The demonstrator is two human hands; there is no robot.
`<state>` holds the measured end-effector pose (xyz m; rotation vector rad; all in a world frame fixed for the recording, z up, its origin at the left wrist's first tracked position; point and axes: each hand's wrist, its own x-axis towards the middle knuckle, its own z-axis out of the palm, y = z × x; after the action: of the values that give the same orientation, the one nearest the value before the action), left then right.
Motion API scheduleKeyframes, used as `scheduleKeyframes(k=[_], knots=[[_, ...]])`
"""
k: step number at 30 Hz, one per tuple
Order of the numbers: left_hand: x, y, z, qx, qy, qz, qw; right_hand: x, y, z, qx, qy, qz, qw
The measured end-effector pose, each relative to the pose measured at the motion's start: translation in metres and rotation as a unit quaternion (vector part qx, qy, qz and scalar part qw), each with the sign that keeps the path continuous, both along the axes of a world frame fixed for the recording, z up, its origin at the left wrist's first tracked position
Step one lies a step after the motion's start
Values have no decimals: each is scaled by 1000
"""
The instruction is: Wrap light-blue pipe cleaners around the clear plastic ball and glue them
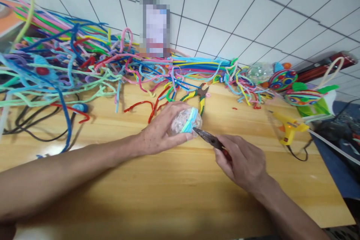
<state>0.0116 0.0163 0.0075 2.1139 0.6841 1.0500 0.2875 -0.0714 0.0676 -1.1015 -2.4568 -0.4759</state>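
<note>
My left hand [161, 129] is wrapped round a clear, bumpy ball [180, 120] above the table. Light blue and yellow-green pipe cleaners [190, 120] run as a band across the ball's right side. My right hand [244, 161] grips long-nose pliers [209, 138] by the handles, most of which my fingers hide. The tips of the pliers meet the lower right edge of the blue band; whether they pinch it I cannot tell. Just behind the ball lie pliers with yellow and green handles [201, 101], partly covered by my left hand.
Tangled, colourful pipe cleaners [92, 60] fill the back and left of the wooden table [157, 195]. A yellow glue gun [292, 127] with a cord lies at right, near finished-looking colourful pieces [302, 95]. A blurred phone-like screen [155, 30] leans on the tiled wall.
</note>
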Motion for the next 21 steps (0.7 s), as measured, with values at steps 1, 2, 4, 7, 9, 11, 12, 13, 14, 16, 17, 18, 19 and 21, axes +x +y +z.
scheduleKeyframes(k=[1, 2, 4, 7, 9, 11, 12, 13, 14, 16, 17, 18, 19, 21], knots=[[0, 0, 0, -1, 1, 0, 1000, -1, 0, 1, -3, 0, -3, 1000], [0, 0, 0, -2, 2, -1, 1000, -1, -1, 1, -5, 0, -4, 1000], [0, 0, 1, -2, 4, -1, 1000, -2, -2, 0, -10, 3, -6, 1000], [-1, 0, 1, -2, 7, 1, 1000, -3, -2, -2, -15, 6, -13, 1000], [-1, 0, 1, -5, 9, 2, 1000, -4, -3, -3, -17, 7, -20, 1000], [-1, 0, 1, -6, 11, 2, 1000, -5, -3, -3, -15, 9, -22, 1000], [-1, 0, 1, -6, 11, 3, 1000, -5, -3, -3, -15, 10, -23, 1000], [-1, 0, 2, -5, 13, 4, 1000, -5, -2, -3, -14, 9, -22, 1000], [-1, 0, 2, -4, 14, 4, 1000, -6, -2, -3, -13, 9, -21, 1000], [-1, 0, 3, -4, 15, 4, 1000, -6, -2, -4, -10, 8, -21, 1000], [-1, 0, 3, -4, 15, 3, 1000, -6, -2, -4, -9, 8, -20, 1000], [-1, 0, 3, -4, 14, 3, 1000, -6, -1, -4, -10, 9, -19, 1000], [-1, 0, 3, -4, 13, 3, 1000, -6, -1, -5, -12, 10, -19, 1000], [-1, 0, 2, -7, 13, 4, 1000, -5, -1, -6, -18, 14, -19, 1000]])
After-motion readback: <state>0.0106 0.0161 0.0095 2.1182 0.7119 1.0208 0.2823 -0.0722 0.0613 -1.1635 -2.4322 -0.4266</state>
